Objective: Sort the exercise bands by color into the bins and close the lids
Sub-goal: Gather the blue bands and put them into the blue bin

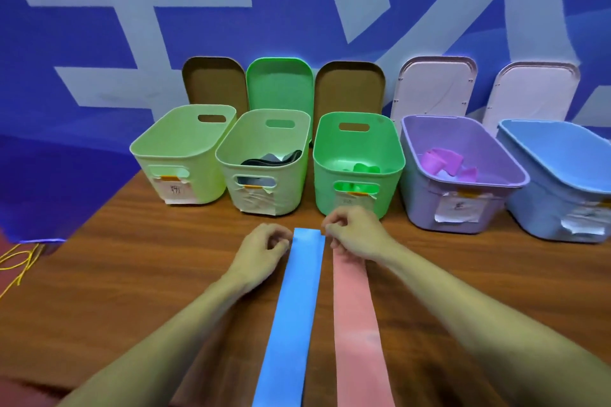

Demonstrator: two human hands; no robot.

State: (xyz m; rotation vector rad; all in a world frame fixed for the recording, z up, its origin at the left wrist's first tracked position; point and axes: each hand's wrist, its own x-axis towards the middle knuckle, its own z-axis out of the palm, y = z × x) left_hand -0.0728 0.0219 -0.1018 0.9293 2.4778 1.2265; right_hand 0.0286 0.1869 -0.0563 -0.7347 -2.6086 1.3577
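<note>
Blue band (294, 307) flat on wood table (132, 291), lower centre of frame, far end between both hands. Right hand (350, 231) pinches right corner. Left hand (264, 249) fingers curled at left corner, seemingly pinching too. Pink band (355, 324) just beside, its end under right hand: risk both lift together. Blue bin (562, 175) far right. Long band may trail over rim and jam white lid (535, 92).

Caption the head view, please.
Left hand and right hand pinch blue band beside pink band, facing five open bins.
</note>
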